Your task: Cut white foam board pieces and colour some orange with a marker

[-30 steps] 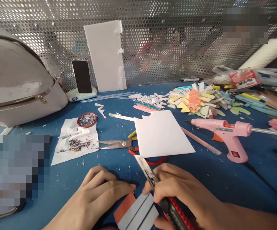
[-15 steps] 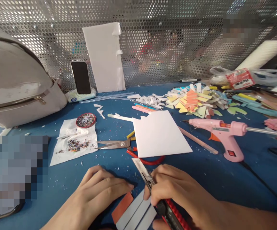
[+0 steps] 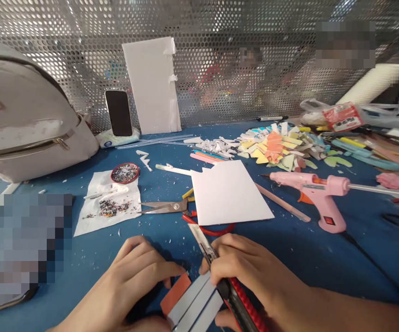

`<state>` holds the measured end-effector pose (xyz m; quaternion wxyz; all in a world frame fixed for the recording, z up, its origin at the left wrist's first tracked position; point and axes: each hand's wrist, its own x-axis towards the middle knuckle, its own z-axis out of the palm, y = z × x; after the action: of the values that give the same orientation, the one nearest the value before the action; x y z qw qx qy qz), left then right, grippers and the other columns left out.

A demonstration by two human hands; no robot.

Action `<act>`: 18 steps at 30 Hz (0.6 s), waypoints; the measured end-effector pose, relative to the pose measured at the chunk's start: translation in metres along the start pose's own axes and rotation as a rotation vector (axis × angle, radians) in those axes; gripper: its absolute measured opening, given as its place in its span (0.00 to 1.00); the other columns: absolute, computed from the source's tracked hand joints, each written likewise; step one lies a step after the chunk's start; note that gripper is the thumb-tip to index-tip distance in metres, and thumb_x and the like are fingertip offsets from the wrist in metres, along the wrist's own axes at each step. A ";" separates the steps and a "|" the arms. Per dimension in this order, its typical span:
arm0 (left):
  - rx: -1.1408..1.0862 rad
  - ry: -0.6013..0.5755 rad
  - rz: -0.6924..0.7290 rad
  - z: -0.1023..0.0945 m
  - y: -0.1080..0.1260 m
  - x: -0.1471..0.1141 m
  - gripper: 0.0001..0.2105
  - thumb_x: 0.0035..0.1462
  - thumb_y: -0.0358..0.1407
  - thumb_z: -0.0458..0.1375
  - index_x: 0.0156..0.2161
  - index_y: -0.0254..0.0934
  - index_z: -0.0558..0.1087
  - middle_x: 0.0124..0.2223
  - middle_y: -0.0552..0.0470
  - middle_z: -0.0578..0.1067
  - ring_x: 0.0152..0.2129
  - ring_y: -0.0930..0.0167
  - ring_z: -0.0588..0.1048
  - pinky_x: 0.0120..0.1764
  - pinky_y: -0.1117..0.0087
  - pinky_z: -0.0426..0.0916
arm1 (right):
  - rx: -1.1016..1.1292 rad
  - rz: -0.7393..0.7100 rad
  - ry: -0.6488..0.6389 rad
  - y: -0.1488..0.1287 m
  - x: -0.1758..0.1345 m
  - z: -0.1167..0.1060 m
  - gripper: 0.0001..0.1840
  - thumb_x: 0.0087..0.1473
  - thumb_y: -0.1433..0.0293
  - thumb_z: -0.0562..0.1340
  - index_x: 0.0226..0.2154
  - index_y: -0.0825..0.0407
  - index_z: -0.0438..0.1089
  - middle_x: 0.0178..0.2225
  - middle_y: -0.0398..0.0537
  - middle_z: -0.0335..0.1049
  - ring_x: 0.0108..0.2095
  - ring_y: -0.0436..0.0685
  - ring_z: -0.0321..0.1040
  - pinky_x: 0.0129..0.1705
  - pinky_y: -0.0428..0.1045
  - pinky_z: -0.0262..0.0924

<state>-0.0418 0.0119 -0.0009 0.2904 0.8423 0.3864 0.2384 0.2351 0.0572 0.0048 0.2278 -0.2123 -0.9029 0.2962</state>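
Observation:
My right hand (image 3: pixel 251 272) is wrapped around a red and black utility knife (image 3: pixel 232 295). Its bare blade points up and left, above the table and apart from the white sheet. Close under the knife lie light blue-grey strips (image 3: pixel 196 299), side by side with dark lines between them, and an orange-red strip (image 3: pixel 176 293) along their left edge. My left hand (image 3: pixel 133 281) is curled around the left side of these strips, fingertips at the upper end and thumb low. The strips' lower part runs out of view.
Ahead lie a white sheet (image 3: pixel 232 193), partly covering red-and-yellow-handled scissors (image 3: pixel 165 207), and a pink glue gun (image 3: pixel 324 193). Coloured scraps (image 3: pixel 275 145) are heaped behind. Left are a paper with beads (image 3: pixel 111 207), a phone (image 3: pixel 118 113) and a backpack (image 3: pixel 30 124).
My left hand's fingers have drawn in and curled more at the strips, with the thumb now showing below. The knife has shifted slightly left and up with my right hand.

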 end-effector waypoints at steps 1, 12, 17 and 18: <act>-0.013 -0.011 0.004 0.001 -0.001 0.000 0.18 0.65 0.48 0.58 0.57 0.49 0.63 0.44 0.57 0.76 0.40 0.70 0.73 0.53 0.67 0.57 | 0.008 0.011 -0.003 0.000 0.000 0.001 0.24 0.52 0.74 0.72 0.44 0.47 0.60 0.39 0.42 0.71 0.39 0.56 0.64 0.45 0.50 0.58; -0.012 -0.054 0.008 -0.001 0.000 0.001 0.22 0.62 0.43 0.62 0.58 0.50 0.62 0.46 0.59 0.75 0.43 0.72 0.73 0.56 0.69 0.53 | 0.025 0.030 -0.028 0.001 0.004 0.002 0.26 0.50 0.73 0.74 0.46 0.47 0.61 0.38 0.42 0.70 0.39 0.55 0.64 0.44 0.50 0.57; 0.045 -0.045 0.034 -0.004 0.001 0.002 0.21 0.62 0.46 0.61 0.57 0.49 0.63 0.46 0.59 0.76 0.43 0.73 0.74 0.56 0.70 0.55 | 0.037 0.036 -0.044 0.001 0.003 0.002 0.25 0.51 0.72 0.73 0.46 0.48 0.62 0.39 0.43 0.70 0.40 0.56 0.65 0.46 0.50 0.58; 0.070 -0.031 0.047 -0.005 0.003 0.001 0.20 0.63 0.48 0.60 0.57 0.48 0.63 0.47 0.58 0.76 0.43 0.72 0.74 0.56 0.70 0.56 | 0.038 0.031 -0.041 0.000 0.003 0.002 0.23 0.52 0.71 0.73 0.45 0.48 0.61 0.39 0.43 0.70 0.40 0.56 0.64 0.46 0.50 0.58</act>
<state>-0.0429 0.0131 0.0047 0.2608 0.8644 0.3703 0.2184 0.2320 0.0580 0.0040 0.2088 -0.2159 -0.8982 0.3209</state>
